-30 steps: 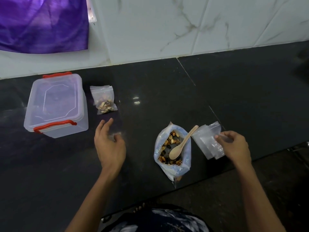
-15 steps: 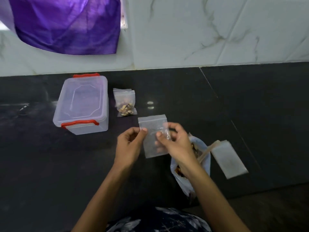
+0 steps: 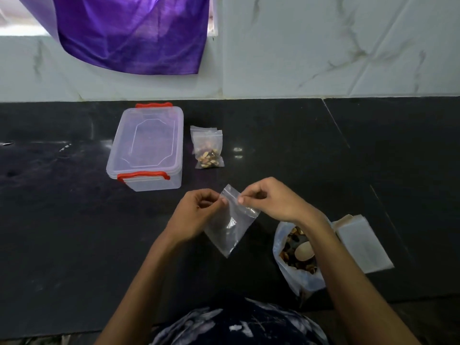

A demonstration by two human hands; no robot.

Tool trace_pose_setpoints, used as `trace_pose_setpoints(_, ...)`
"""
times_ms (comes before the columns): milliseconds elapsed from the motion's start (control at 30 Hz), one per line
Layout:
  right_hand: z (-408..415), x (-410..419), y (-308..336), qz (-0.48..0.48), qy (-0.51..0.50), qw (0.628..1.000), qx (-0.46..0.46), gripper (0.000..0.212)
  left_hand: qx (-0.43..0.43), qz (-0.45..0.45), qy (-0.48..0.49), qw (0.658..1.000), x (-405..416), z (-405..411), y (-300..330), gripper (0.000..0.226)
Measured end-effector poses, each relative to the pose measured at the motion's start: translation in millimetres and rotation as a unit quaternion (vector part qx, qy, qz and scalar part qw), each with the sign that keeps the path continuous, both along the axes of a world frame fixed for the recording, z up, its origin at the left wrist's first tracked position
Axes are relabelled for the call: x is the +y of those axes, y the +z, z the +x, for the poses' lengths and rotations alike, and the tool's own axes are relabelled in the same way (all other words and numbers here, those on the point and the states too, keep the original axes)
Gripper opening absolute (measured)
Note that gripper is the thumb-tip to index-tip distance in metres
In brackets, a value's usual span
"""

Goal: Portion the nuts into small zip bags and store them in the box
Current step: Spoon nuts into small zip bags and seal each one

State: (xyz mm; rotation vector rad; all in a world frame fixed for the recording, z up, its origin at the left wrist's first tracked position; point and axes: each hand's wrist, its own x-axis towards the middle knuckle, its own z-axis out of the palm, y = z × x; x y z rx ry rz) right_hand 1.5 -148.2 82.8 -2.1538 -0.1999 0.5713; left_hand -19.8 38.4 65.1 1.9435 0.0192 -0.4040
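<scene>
A dark polished counter fills most of the view, backed by a wall of pale marbled tiles from which a purple cloth is hung. On the counter, toward the left, a clear plastic box is set with its lid on and its red clasps down. Just beside it on the right, a small filled zip bag is laid flat, nuts visible at its lower end. At the near right, a larger open bag of nuts is stood on the counter with a wooden spoon resting in it, partly hidden by the right forearm, and a stack of unused zip bags is laid just beside it.

Above the counter, in the middle, an empty zip bag is held tilted, its mouth uppermost. Its top edge is pinched on one side by the left hand and on the other by the right hand, thumb against fingertips in both cases.

The step in hand is judged to be the opening of this second bag: the seal appears to be worked apart. One portion seems done but not yet stored. Next, the mouth would need to be held wide by one hand while the spoon is taken up by the other and nuts are scooped in; the thin film may cling shut.
</scene>
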Motion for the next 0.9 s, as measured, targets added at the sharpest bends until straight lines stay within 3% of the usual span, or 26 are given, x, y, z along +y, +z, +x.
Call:
trace_pose_setpoints(133, -6, 9, -12, 0.075, -0.173, 0.982, -0.015, 0.007, -0.063, 0.032, 0.184, 0.98, -8, -7, -6, 0.039)
trace_pose_setpoints(233, -15, 17, -18, 0.122, -0.239, 0.963, -0.011, 0.007, -0.039, -0.034, 0.185, 0.981, -16, -13, -4, 0.02)
trace_pose_setpoints(333, -21, 25, -22, 0.121, -0.229, 0.966, -0.007, 0.007, -0.01, -0.125, 0.144, 0.982, -23, -17, -2, 0.012)
trace_pose_setpoints(567, -18, 27, -24, 0.112, -0.191, 0.975, 0.02, 0.016, 0.012, -0.176, 0.163, 0.971, -24, -16, -9, 0.016)
trace_pose_setpoints(700, -17, 21, -21, 0.163, -0.167, 0.968, 0.092, 0.026, 0.066, -0.225, 0.155, 0.96, -21, -13, -9, 0.017)
trace_pose_setpoints(767, -17, 21, -22, 0.169, -0.159, 0.965, 0.12, 0.025, 0.058, -0.202, 0.147, 0.967, -20, -13, -8, 0.016)
trace_pose_setpoints(900, -20, 27, -22, 0.156, -0.166, 0.965, 0.132, 0.014, -0.022, -0.046, 0.134, 0.99, -21, -13, -11, 0.016)
